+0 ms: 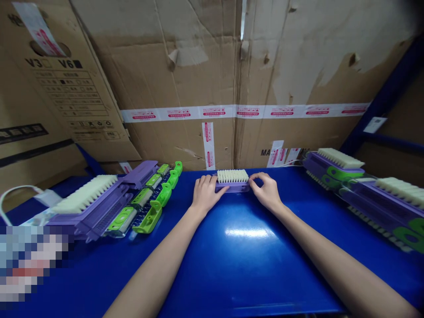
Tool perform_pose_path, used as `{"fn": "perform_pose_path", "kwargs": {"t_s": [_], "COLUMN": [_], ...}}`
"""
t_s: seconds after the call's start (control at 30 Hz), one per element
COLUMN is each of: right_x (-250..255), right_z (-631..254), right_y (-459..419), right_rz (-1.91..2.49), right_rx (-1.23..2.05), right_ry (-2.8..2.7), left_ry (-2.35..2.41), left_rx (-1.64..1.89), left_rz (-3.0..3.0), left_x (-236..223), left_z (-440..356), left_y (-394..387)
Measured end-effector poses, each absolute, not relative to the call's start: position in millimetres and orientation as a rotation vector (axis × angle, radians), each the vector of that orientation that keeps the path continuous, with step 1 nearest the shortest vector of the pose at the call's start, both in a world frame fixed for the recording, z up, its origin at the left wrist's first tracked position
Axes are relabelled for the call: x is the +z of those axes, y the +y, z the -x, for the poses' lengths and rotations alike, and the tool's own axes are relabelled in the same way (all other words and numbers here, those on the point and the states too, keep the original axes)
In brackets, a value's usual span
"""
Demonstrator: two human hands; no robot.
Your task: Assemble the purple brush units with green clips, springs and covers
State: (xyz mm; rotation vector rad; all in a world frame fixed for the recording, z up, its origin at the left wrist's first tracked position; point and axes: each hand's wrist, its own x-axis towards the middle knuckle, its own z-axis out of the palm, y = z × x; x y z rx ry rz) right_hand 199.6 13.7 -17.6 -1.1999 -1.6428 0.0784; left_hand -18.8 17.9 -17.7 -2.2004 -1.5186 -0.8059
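Observation:
A purple brush [232, 187] with cream bristles in rows on top lies at the far side of the blue table. Around its left end wrap the fingers of my left hand [205, 193], with the thumb along the near side. At the other end, my right hand [266, 191] is closed in a pinch, thumb and forefinger at the brush's right edge. Whether a small part sits between those fingertips is hidden.
Purple casings with a cream brush [86, 193], boxed green-and-grey parts [141, 198] and green brackets [150, 218] lie left. More purple-and-green brush units [339, 163] stand right. Taped cardboard [179, 79] walls the back of the blue table [245, 274]. A white cable [18, 189] runs at left.

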Motion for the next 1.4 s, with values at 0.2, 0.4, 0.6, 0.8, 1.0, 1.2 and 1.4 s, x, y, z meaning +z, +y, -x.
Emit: {"fn": "perform_pose_path", "kwargs": {"t_s": [0.2,0.4,0.6,0.8,1.0,1.2,1.4], "right_x": [-15.9,-19.6,-18.3,-17.7,-14.6,-18.0,-18.7], "right_z": [-200.5,-199.2,-201.1,-202.2,-202.1,-201.6,-201.7], "right_y": [12.3,14.3,14.7,14.6,13.1,13.7,13.8], "right_rz": [1.199,1.208,1.202,1.195,1.195,1.215,1.189], "right_rx": [0.060,0.084,0.069,0.077,0.049,0.059,0.083], "right_ry": [-1.604,-1.662,-1.634,-1.645,-1.647,-1.651,-1.706], "left_ry": [-1.524,-1.529,-1.532,-1.543,-1.541,-1.539,-1.544], "left_rx": [-0.801,-0.813,-0.799,-0.789,-0.793,-0.796,-0.809], "left_rz": [2.210,2.210,2.200,2.211,2.216,2.216,2.225], "left_x": [-18.0,-17.7,-18.9,-17.6,-17.7,-18.2,-17.3], "left_z": [18.8,18.3,18.6,18.1,18.2,18.1,17.9], "left_y": [18.3,17.7,18.9,18.1,18.0,18.5,17.7]}}
